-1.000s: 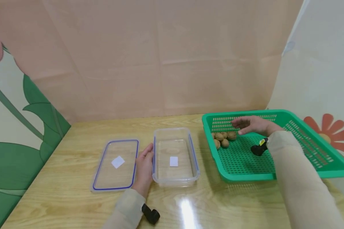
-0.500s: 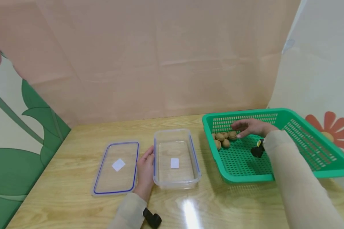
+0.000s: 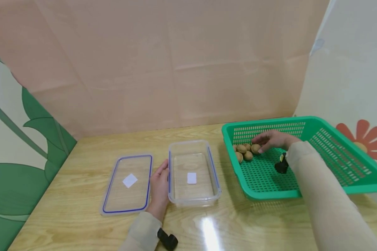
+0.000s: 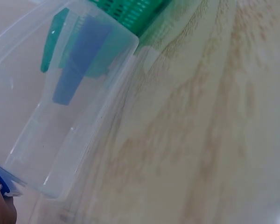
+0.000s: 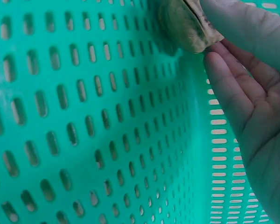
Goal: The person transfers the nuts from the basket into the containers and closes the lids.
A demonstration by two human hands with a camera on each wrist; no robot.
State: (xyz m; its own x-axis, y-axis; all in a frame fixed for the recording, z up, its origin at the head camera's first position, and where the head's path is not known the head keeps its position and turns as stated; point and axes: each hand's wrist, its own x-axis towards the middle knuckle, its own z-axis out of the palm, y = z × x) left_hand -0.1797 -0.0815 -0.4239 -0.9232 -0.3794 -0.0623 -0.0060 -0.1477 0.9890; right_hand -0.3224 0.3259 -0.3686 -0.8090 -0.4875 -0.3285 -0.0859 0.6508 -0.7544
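Between basket rim (image 3: 270, 121) and bare mesh (image 3: 264, 179), the right grip (image 3: 272, 138) pinches a walnut (image 3: 255, 149).

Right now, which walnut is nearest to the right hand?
The rightmost walnut, which the right hand touches; the other walnuts lie farther left.

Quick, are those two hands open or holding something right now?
Left hand: open, resting against the side of the clear container.
Right hand: closed, pinching a walnut in the green basket.

You face a peach backdrop (image 3: 188, 69) at the far side, printed green leaves (image 3: 10, 177) left, a red flower (image 3: 362, 131) right.
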